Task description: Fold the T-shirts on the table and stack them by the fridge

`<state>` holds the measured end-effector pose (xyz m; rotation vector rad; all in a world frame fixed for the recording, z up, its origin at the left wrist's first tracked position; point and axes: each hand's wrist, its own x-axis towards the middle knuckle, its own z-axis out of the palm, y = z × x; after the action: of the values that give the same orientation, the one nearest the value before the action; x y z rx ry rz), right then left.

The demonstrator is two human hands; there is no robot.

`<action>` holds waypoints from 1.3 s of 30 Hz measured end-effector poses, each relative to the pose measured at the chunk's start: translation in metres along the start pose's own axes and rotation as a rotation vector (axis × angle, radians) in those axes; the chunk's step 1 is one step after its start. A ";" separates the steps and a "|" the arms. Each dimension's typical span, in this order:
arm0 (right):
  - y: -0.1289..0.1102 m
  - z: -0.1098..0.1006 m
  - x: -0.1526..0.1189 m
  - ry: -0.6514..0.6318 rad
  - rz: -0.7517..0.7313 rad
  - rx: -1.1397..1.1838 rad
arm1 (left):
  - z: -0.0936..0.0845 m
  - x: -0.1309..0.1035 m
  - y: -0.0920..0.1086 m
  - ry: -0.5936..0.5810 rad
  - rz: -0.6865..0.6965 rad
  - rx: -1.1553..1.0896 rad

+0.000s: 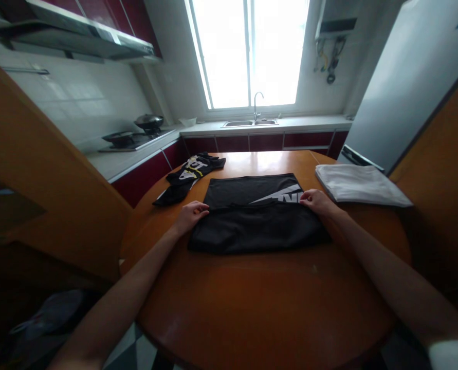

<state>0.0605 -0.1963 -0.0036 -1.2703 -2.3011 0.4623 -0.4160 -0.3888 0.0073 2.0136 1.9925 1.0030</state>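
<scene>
Garment [259,228], part folded, far section flat; left hand [190,216], right hand [318,201] pinch its flap; clothing [193,172] left of centre crumpled.

1. A folded garment [259,228] shows black, with pale grey lettering and a slanting pale grey shape.
2. A crumpled garment [196,169] in black bears white and yellow print.
3. Plain white marks a folded cloth [362,185].
4. The tabletop [267,303] glows orange-brown.
5. Dark red cabinets [231,143] line a white counter [313,122].
6. Pale and dark grey-green checks pattern the floor [136,349].
</scene>
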 end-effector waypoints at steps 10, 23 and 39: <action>-0.072 0.000 -0.074 0.080 -0.391 -0.153 | -0.003 -0.051 0.071 -0.224 0.295 0.206; -0.020 -0.010 -0.104 0.185 -0.057 -0.071 | -0.013 -0.085 0.035 -0.042 -0.021 0.187; -0.007 0.008 -0.158 0.087 -0.005 -0.026 | -0.034 -0.136 0.049 -0.103 -0.267 0.114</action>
<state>0.1241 -0.3357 -0.0437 -1.2713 -2.2434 0.3694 -0.3802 -0.5324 0.0108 1.7470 2.2304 0.7304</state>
